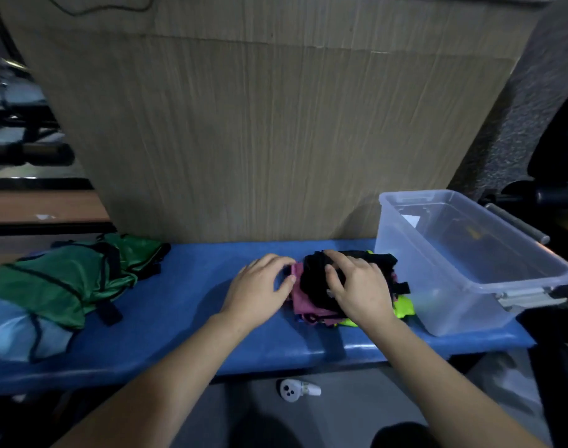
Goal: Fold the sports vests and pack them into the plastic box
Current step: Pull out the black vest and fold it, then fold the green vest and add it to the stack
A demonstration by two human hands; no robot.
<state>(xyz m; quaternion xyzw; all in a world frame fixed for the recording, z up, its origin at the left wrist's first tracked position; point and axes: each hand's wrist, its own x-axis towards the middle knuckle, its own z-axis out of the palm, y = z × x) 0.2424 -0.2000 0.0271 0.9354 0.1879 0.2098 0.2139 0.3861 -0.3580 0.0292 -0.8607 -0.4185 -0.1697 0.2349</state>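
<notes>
Head cam: folded vest stack (311, 295), black over pink w/ neon yellow, long axis near-far, sits on blue bench (179, 318) just left of plastic box (463, 273); left hand (260, 287) fingers curled at pink edge, right hand (360, 286) spread flat on black top.

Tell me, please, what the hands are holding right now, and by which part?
Both hands rest on the folded vest stack: the right hand presses its black top, the left hand touches its pink left edge. Whether either truly grips cannot be told.
</notes>
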